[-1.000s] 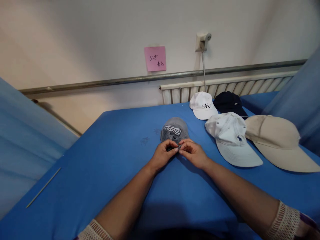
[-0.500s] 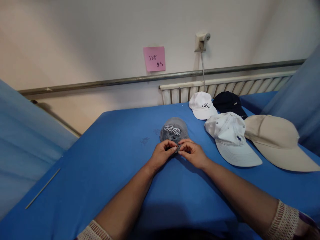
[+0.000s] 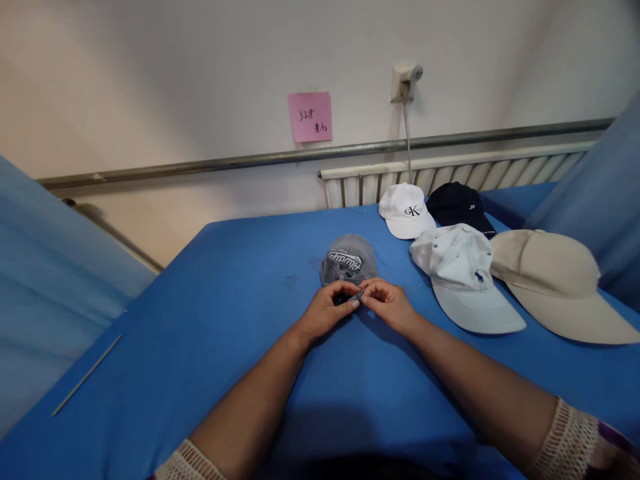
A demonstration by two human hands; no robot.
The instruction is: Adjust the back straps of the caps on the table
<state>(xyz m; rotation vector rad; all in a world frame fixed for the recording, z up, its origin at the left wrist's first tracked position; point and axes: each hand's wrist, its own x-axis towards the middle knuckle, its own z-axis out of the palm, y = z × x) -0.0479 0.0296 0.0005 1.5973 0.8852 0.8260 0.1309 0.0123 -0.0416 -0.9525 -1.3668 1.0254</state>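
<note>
A grey baseball cap (image 3: 349,257) with "Always" lettering lies in the middle of the blue-covered table (image 3: 225,280). At its near edge, both hands pinch a short grey strap of the cap. My left hand (image 3: 327,310) is closed on it, thumb and forefinger together. Right beside it, fingertips almost touching, my right hand (image 3: 390,305) grips the strap's other part. The fingers hide most of the strap and any fastener on it.
To the right lie a white cap (image 3: 406,210), a navy cap (image 3: 457,203), a pale cap (image 3: 457,277) and a beige cap (image 3: 555,273). A thin stick (image 3: 87,375) rests at the left. Behind are a metal rail (image 3: 240,161) and a radiator (image 3: 430,179).
Both hands have shifted slightly to the right along the cap's strap, the fingertips still pinching. The cap itself stays in place.
</note>
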